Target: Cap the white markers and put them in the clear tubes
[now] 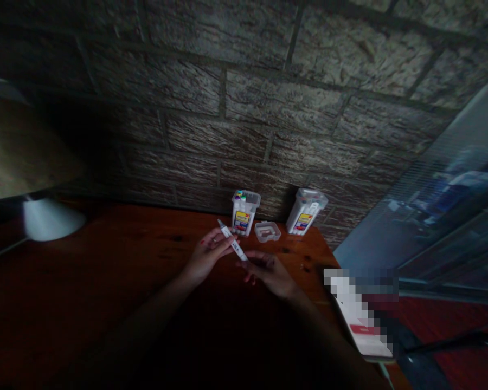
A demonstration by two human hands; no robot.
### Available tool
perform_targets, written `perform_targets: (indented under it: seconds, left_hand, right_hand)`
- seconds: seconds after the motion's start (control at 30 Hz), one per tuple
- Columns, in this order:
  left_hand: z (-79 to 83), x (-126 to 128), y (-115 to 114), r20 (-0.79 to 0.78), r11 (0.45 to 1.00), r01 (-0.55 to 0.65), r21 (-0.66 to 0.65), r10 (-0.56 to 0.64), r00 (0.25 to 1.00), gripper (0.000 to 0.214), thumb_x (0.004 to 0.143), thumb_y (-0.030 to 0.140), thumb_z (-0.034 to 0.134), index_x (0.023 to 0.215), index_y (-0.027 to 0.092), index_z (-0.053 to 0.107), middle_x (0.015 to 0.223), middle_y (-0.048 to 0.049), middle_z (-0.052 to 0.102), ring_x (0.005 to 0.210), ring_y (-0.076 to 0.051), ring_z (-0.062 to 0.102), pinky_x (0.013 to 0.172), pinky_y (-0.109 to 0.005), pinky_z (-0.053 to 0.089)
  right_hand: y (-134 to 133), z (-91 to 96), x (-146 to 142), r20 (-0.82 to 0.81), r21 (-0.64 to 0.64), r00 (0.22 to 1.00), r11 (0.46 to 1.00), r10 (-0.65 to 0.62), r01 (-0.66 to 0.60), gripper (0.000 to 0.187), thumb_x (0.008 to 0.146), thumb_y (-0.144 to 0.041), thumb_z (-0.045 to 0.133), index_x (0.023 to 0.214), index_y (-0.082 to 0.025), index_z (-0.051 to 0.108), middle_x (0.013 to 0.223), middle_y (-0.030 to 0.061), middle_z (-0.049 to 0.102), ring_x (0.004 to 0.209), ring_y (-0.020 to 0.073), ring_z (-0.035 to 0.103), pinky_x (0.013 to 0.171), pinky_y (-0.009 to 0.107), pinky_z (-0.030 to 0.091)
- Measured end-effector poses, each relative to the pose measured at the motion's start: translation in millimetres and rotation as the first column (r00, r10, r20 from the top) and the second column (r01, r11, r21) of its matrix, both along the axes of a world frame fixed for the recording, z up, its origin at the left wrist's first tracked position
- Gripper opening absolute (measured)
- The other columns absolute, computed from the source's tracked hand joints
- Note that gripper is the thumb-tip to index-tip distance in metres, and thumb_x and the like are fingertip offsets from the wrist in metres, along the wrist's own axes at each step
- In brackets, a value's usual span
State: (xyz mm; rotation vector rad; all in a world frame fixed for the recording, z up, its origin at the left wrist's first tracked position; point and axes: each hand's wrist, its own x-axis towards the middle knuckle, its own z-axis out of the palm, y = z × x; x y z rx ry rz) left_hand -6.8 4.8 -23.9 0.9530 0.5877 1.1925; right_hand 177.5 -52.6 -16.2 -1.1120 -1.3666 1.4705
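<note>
A white marker pen with dark print is held slantwise above the wooden table, its grey tip pointing up and left. My left hand grips the pen's barrel between thumb and fingers. At the pen's lower end, my right hand has its thumb and fingers closed on it. Just beyond them stands a clear plastic box without its lid, with a few markers showing coloured ends inside. Beside that box lies a clear lid. Farther right is a second clear box, closed, with a similar yellow label.
A lamp with a beige shade and pale base stands at the left of the wooden table. A stone-block wall rises behind. At the right edge sits a partly pixelated white flat object, near a glass panel.
</note>
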Motion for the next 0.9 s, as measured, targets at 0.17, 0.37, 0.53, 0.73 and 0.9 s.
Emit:
perform_targets:
  seconds: [0.17,0.37,0.53,0.73,0.9]
  left_hand:
    - [1.3,-3,2,-0.104,1.000,-0.015,-0.015,0.013,0.995,0.048,0.065,0.039,0.089,0.102,0.015,0.071,0.100,-0.0056,0.076,0.094,-0.019,0.071,0.089,-0.034,0.058]
    - [6.3,-2,-2,-0.268,0.994,-0.102,0.038,0.109,0.957,0.042,0.059,0.042,0.090,0.082,0.015,0.067,0.078,0.0005,0.071,0.074,-0.015,0.069,0.072,-0.029,0.059]
    - [5.7,-1,-4,-0.335,0.993,-0.080,0.091,0.106,0.936,0.036,0.064,0.040,0.086,0.083,0.016,0.066,0.077,0.0010,0.071,0.072,-0.014,0.069,0.072,-0.028,0.058]
    - [4.1,0,-7,-0.391,0.989,-0.048,0.142,0.101,0.915,0.030,0.070,0.038,0.081,0.086,0.016,0.068,0.083,-0.0020,0.075,0.079,-0.017,0.070,0.077,-0.028,0.055]
    - [-0.7,5,-10,-0.390,0.977,-0.001,0.213,0.085,0.917,0.032,0.072,0.044,0.079,0.087,0.017,0.070,0.088,-0.0040,0.076,0.084,-0.019,0.071,0.079,-0.029,0.054]
  right_hand:
    - [-1,-1.2,-1,0.057,0.023,0.998,0.999,0.023,-0.024,0.049,0.077,-0.054,0.075,0.110,-0.018,0.071,0.097,0.0047,0.074,0.058,0.0088,0.064,0.052,0.021,0.048]
    - [-1,-6.6,-3,0.090,0.066,0.996,0.997,0.021,-0.027,0.041,0.082,-0.049,0.073,0.110,-0.019,0.071,0.084,0.0001,0.070,0.057,0.0090,0.065,0.050,0.019,0.047]
    - [-1,-12.4,-2,0.103,0.069,0.995,0.997,0.010,-0.018,0.039,0.082,-0.047,0.072,0.110,-0.020,0.069,0.093,0.0013,0.071,0.060,0.0096,0.067,0.049,0.019,0.047]
    - [-4,-10.8,-6,0.142,0.059,0.990,0.998,0.004,-0.012,0.045,0.086,-0.049,0.068,0.120,-0.021,0.061,0.095,0.0033,0.072,0.064,0.0114,0.070,0.049,0.018,0.048]
    - [-5,-6.4,-10,0.100,0.130,0.995,0.991,0.020,-0.033,0.047,0.090,-0.057,0.060,0.118,-0.020,0.057,0.094,0.0044,0.071,0.061,0.0108,0.065,0.048,0.021,0.049]
